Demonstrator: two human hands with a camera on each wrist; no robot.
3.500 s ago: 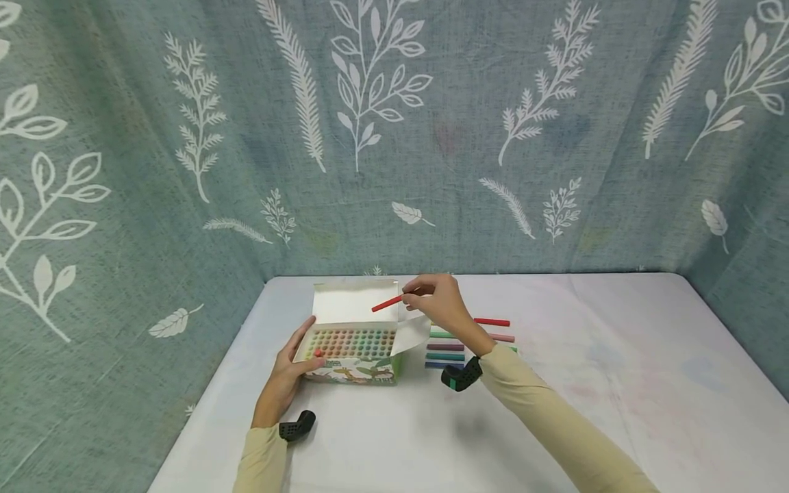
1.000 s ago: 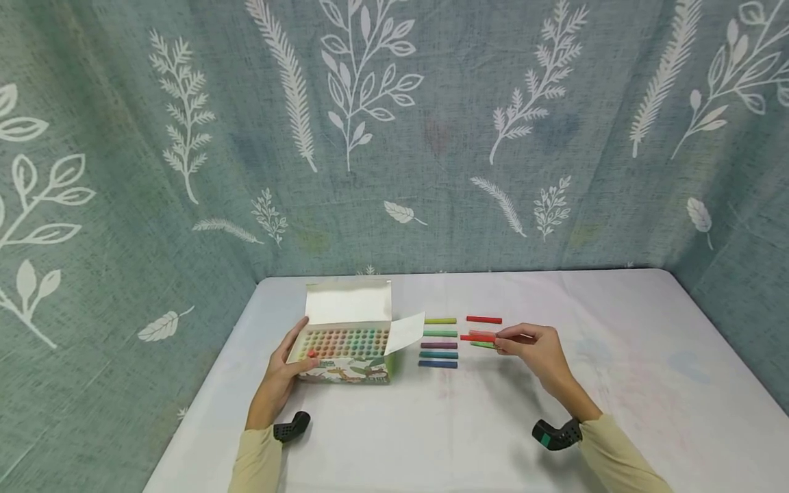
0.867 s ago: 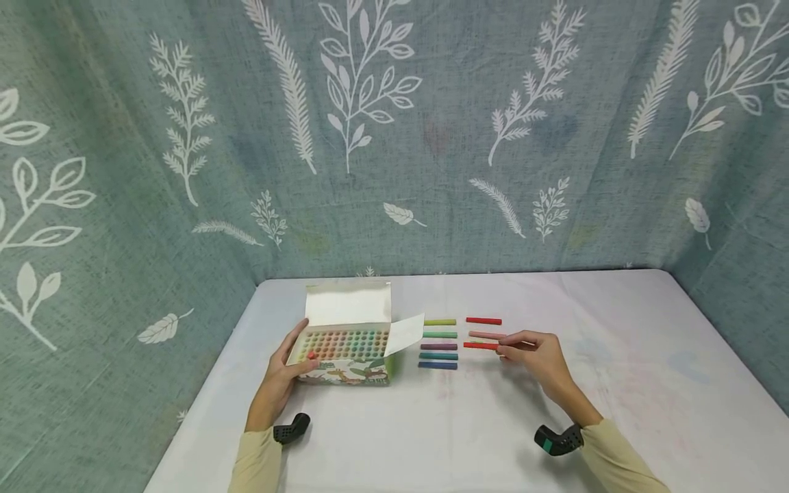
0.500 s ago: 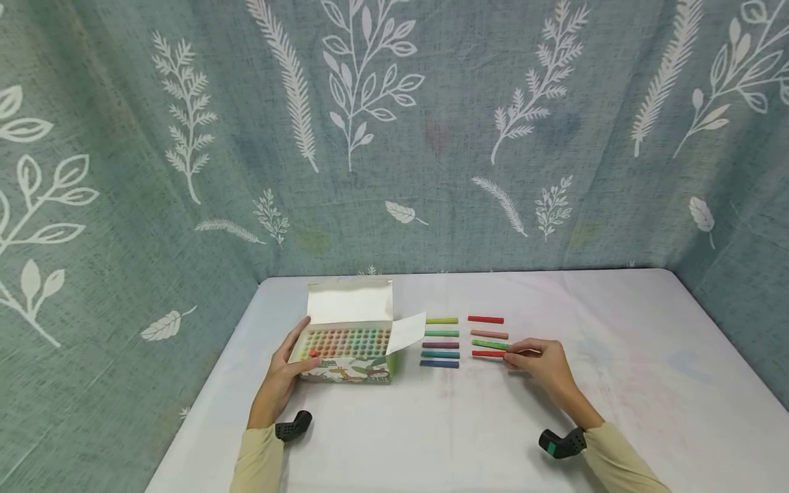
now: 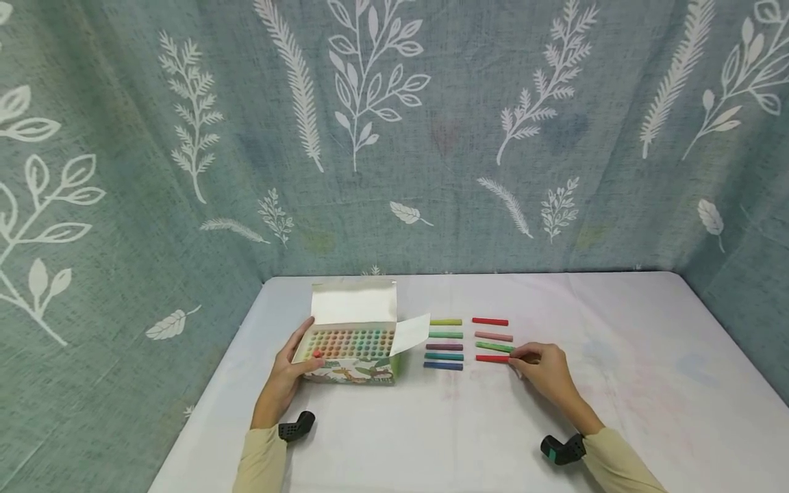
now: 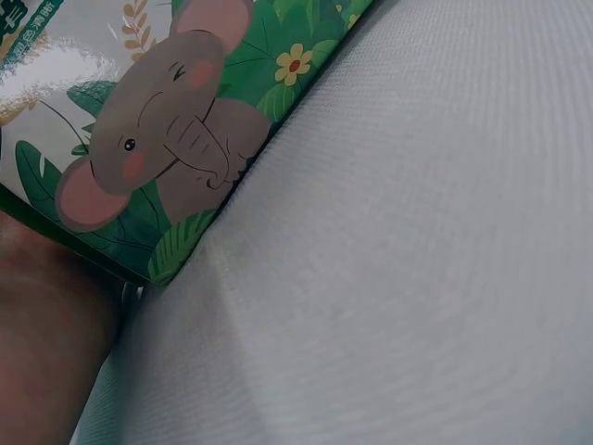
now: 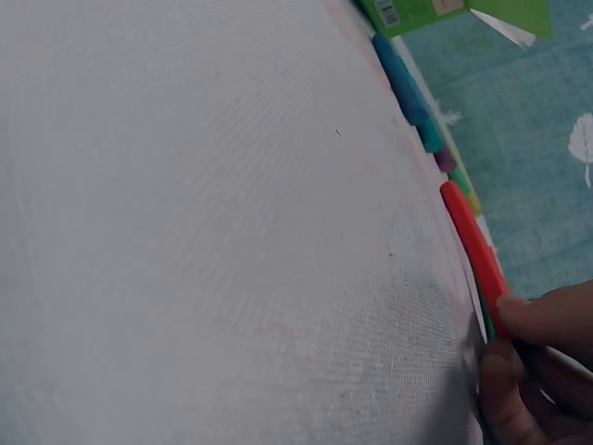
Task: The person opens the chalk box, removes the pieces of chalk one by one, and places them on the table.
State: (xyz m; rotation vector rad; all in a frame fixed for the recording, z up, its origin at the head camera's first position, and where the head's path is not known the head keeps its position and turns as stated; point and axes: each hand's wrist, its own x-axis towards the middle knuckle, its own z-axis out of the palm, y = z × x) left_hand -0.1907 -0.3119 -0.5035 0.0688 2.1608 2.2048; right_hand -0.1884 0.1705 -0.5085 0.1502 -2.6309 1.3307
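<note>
At the left end of the open chalk box point(image 5: 364, 372), my left hand point(image 5: 282, 383) holds on with its thumb over the front and fingers along the side. The box holds rows of coloured tips, with one red tip standing higher by the thumb. In the left wrist view the box's printed elephant side point(image 6: 176, 139) shows. My right hand point(image 5: 548, 373) pinches the right end of a red chalk stick point(image 5: 492, 359), which lies along the tablecloth. A green chalk stick point(image 5: 494, 348) lies just behind it. The right wrist view shows thumb and finger on the red stick point(image 7: 473, 241).
Pink point(image 5: 494, 337) and red point(image 5: 490, 322) sticks lie farther back in the same column. A second column, between it and the box, runs from a blue stick point(image 5: 443, 366) back to a yellow-green one point(image 5: 446, 322). The box's side flap point(image 5: 409, 333) sticks out rightward. A patterned curtain point(image 5: 394, 226) hangs behind.
My right hand has carried the red stick from above the box to the right column, then lowered it to the front, before the green stick. The left hand has stayed on the box.
</note>
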